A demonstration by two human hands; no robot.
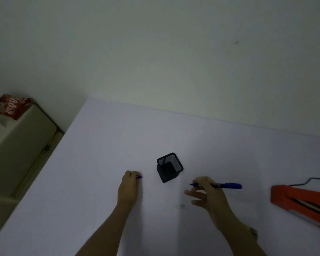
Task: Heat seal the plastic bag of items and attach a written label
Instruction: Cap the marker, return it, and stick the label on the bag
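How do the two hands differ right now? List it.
The right hand holds a blue marker with several fingers spread loose; the left hand is curled into a fist around a small blue piece, probably the marker's cap. The right hand sits right of the black mesh pen holder, the left hand to its left. Both hover low over the white table.

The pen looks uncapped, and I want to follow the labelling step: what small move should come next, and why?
Probably bring the pen down to the small pale slip on the table and write. The right hand holds the pen with its tip bare, and the left hand holds what looks like its blue cap.
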